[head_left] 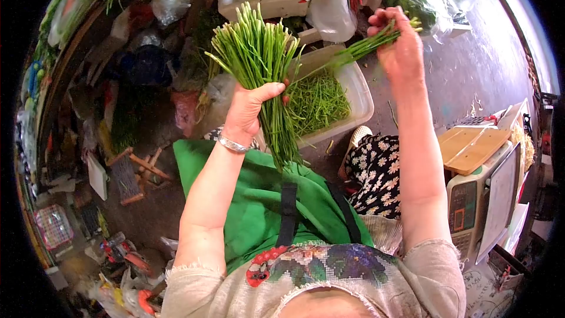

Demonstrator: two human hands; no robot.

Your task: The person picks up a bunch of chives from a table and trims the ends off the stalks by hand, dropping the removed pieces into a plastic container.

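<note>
Fingers [272, 90] of the left hand [244, 112] wrap snugly round a thick bunch [253, 50] of green stems, while those of the right hand [402, 50] curl closed about a thin bunch [366, 46]. Largest thing near them is the green cloth [229, 200] with black straps, spread over the lap. Just past it stands a pale plastic bin [365, 97] with loose greens [321, 103] piled inside. Above the bin's left side, the thick bunch has its long axis running away from the body: pale ends fan out at the far side, darker ends hang toward the cloth. Smaller, the thin bunch slants from the right fingers down and leftward over the bin, its trailing part blurred; whether its tips touch the thick bunch, I cannot tell. Seen from the right fingers, the thick bunch lies to the left, with the left hand on it. The left forearm angles forward and inward, thumb across the stems; the right arm reaches farther out, nearly straight. Smallest is the silver bracelet [233, 144] at the left wrist.
</note>
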